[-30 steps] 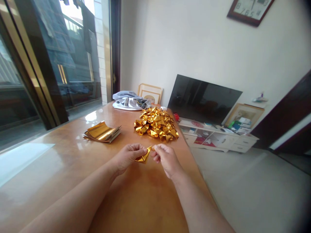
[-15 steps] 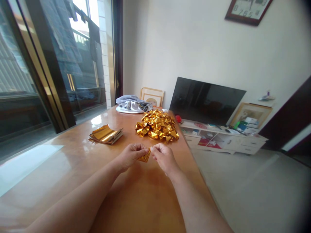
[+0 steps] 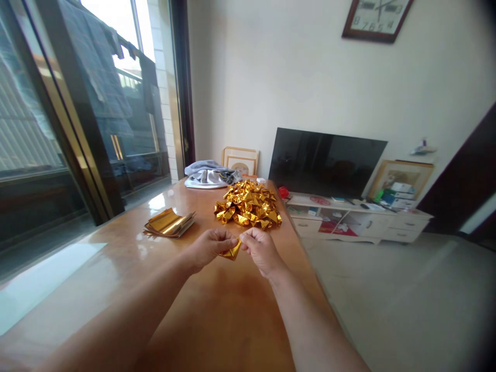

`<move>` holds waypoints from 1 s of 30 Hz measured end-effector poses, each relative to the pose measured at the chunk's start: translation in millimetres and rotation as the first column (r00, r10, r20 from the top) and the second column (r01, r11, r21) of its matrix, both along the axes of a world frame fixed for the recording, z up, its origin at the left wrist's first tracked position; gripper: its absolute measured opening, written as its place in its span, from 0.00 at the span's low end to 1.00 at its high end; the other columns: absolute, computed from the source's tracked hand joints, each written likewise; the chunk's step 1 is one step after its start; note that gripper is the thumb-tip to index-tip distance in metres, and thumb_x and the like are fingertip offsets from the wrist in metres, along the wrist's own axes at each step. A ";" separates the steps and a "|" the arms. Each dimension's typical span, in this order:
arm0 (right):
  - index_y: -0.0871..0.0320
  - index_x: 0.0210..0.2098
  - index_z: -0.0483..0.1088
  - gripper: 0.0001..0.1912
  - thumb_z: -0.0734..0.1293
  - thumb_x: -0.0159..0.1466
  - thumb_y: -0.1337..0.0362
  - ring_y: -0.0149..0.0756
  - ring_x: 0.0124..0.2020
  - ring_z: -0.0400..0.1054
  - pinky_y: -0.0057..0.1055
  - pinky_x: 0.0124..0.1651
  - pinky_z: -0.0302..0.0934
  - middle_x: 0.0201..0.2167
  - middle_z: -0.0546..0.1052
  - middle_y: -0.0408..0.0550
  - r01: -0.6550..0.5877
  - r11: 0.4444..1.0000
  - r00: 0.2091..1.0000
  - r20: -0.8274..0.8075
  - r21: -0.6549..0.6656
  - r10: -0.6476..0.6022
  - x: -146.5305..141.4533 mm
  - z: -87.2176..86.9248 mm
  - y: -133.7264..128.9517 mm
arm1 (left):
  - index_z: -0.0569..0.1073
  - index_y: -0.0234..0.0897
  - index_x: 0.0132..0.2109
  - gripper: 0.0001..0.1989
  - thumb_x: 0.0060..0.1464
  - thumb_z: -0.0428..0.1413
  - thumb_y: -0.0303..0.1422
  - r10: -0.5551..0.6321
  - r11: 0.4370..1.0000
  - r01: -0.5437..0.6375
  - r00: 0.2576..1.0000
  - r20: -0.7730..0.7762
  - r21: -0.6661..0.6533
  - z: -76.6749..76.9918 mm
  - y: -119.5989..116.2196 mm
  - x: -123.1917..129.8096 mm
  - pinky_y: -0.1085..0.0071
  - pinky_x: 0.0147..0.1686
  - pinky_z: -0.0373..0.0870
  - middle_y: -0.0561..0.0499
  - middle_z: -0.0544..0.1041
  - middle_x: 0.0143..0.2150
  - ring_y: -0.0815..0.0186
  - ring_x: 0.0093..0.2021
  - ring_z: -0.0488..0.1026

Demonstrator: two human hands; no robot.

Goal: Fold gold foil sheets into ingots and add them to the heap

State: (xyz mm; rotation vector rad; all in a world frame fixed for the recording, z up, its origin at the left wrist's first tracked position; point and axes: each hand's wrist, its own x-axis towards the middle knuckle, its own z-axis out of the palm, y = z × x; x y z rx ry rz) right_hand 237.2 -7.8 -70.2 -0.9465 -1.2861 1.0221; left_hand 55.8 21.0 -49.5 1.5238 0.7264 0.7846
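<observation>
Between my two hands is a partly folded sheet of gold foil paper, its lower corner pointing down. My left hand is closed on its left side, thumb on top. My right hand pinches its upper right edge between thumb and fingertips. Both hands are above the wooden table. Just beyond them lies a heap of folded gold paper pieces. To the left of the heap rests a stack of flat gold foil sheets, its top sheet curled.
Folded clothes lie at the table's far end, near picture frames. A television and a low white cabinet stand beyond the table's right edge. A glass sliding door is on the left.
The view has shifted slightly, so the clock and cabinet sit differently in the picture. My hands keep nearly the same grip on the gold paper.
</observation>
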 end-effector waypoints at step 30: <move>0.58 0.26 0.67 0.17 0.74 0.54 0.53 0.24 0.19 0.53 0.24 0.22 0.44 0.20 0.67 0.39 0.225 0.960 0.905 -0.330 -0.165 -0.269 25.1 -10.1 22.9 | 0.77 0.36 0.40 0.10 0.55 0.65 0.37 0.161 0.985 -0.137 0.943 0.290 -0.102 -29.2 29.6 7.8 0.72 0.37 0.62 0.52 0.73 0.35 0.70 0.33 0.66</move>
